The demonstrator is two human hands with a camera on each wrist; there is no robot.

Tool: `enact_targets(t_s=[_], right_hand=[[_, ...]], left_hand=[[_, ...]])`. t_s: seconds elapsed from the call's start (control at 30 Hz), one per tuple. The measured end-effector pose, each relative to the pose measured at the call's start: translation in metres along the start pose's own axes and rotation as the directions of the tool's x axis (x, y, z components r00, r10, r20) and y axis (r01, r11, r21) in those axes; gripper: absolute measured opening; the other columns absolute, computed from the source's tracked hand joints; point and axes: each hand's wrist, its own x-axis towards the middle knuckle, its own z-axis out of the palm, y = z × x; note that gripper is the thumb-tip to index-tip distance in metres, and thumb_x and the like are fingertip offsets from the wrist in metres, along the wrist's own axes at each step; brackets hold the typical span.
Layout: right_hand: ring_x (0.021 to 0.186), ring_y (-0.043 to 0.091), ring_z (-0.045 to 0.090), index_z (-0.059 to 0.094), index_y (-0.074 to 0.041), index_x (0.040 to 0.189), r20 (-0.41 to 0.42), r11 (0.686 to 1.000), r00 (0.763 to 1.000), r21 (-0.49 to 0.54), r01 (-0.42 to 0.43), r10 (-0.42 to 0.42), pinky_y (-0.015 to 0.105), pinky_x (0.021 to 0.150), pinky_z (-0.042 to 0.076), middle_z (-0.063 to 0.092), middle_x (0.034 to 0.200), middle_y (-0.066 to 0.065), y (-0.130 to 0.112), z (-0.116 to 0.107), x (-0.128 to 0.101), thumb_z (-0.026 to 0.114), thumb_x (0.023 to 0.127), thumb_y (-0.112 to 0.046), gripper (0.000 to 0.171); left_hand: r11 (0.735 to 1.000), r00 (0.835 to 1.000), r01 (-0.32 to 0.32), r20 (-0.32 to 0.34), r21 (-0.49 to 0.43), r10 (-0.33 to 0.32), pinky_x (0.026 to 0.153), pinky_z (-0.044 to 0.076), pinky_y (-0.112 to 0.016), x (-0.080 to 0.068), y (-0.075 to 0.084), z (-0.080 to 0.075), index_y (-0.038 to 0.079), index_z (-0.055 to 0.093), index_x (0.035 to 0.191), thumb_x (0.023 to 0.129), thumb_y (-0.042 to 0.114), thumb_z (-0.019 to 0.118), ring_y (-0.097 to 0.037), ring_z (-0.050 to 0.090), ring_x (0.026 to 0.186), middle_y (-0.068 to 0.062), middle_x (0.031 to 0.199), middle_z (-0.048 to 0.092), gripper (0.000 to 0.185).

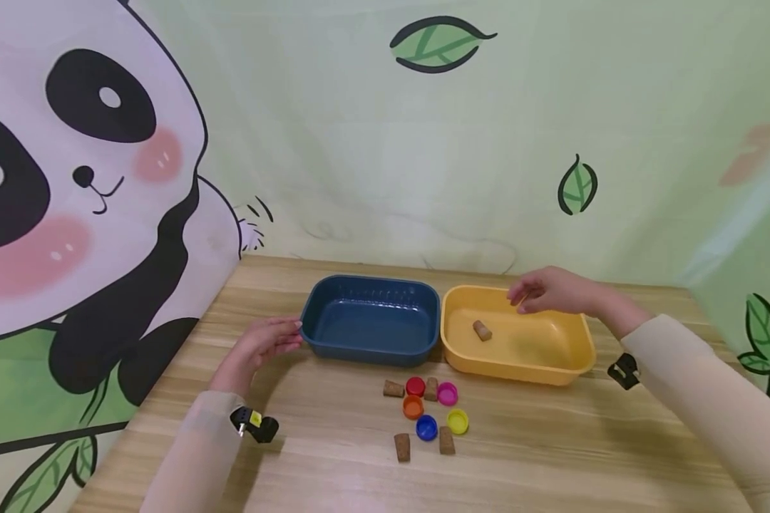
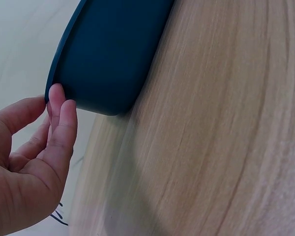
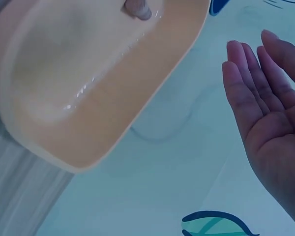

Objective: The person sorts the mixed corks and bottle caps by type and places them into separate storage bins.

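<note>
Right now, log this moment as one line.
left hand: touching blue bin | right hand: empty, near yellow bin | cork: inside yellow bin

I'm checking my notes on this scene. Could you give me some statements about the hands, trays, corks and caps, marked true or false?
1. One cork lies in the yellow tray. True.
2. The right hand grips a cork. False: the right hand holds nothing.
3. The left hand touches the blue tray. True.
4. Six caps lie on the table. False: five caps lie there.
5. Four corks lie on the table. True.
</note>
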Motion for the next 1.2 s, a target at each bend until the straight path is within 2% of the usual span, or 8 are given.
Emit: enact_targets(t_s=[0.23,0.47,0.7,0.87,1.03,1.2], right_hand=[[0.098,0.018,0.069,0.066,0.006,0.116,-0.073,0.999,0.997,0.050,0.016,-0.012,0.021,0.082,0.059,0.073,0.110,0.018,-0.001,0.015,-0.012,0.068,0.098,-0.011,0.025],[0.097,0.015,0.068,0.065,0.006,0.116,-0.132,0.994,0.991,0.109,0.018,-0.004,0.020,0.081,0.060,0.073,0.111,0.019,-0.005,0.031,-0.022,0.068,0.097,-0.010,0.025],[0.097,0.011,0.067,0.065,0.004,0.117,-0.133,0.980,0.991,0.197,0.013,0.014,0.016,0.081,0.058,0.073,0.111,0.018,-0.013,0.047,-0.030,0.068,0.098,-0.009,0.024],[0.089,0.000,0.067,0.067,0.007,0.114,-0.155,0.972,0.987,0.221,0.076,-0.042,0.016,0.078,0.059,0.074,0.106,0.020,-0.016,0.061,-0.034,0.070,0.095,-0.006,0.023],[0.088,-0.004,0.064,0.068,0.004,0.112,-0.146,0.970,0.986,0.218,0.107,-0.076,0.014,0.080,0.058,0.073,0.107,0.021,-0.018,0.076,-0.037,0.073,0.094,-0.010,0.023],[0.094,0.001,0.066,0.066,0.007,0.114,-0.091,0.960,0.989,0.246,0.132,-0.113,0.017,0.085,0.060,0.071,0.110,0.025,-0.020,0.091,-0.038,0.072,0.095,-0.010,0.027]], left_hand=[[1.000,1.000,-0.006,0.019,-0.003,0.006,0.069,0.062,-0.016,0.001,0.001,0.001,-0.020,0.038,0.145,0.105,0.003,0.053,-0.003,0.071,0.070,0.006,0.073,0.073,0.048],[1.000,1.000,-0.010,0.027,0.002,0.010,0.069,0.062,-0.016,0.000,0.001,0.002,-0.020,0.036,0.146,0.105,0.004,0.052,-0.003,0.071,0.070,0.007,0.074,0.073,0.050],[1.000,1.000,-0.008,0.017,0.006,0.008,0.069,0.062,-0.016,-0.001,0.002,0.003,-0.020,0.037,0.145,0.105,0.003,0.052,-0.003,0.070,0.070,0.007,0.073,0.072,0.049],[1.000,1.000,-0.004,0.003,0.027,0.004,0.069,0.062,-0.016,-0.002,0.002,0.002,-0.020,0.038,0.145,0.105,0.005,0.053,-0.003,0.070,0.071,0.007,0.074,0.071,0.049],[0.999,1.000,-0.001,-0.009,0.038,0.001,0.070,0.063,-0.018,-0.001,0.002,0.001,-0.019,0.039,0.145,0.105,0.006,0.054,-0.004,0.070,0.072,0.006,0.074,0.072,0.050],[1.000,1.000,-0.004,0.001,0.015,0.004,0.070,0.063,-0.018,-0.001,0.002,0.002,-0.020,0.038,0.145,0.104,0.004,0.054,-0.004,0.071,0.071,0.006,0.075,0.072,0.050]])
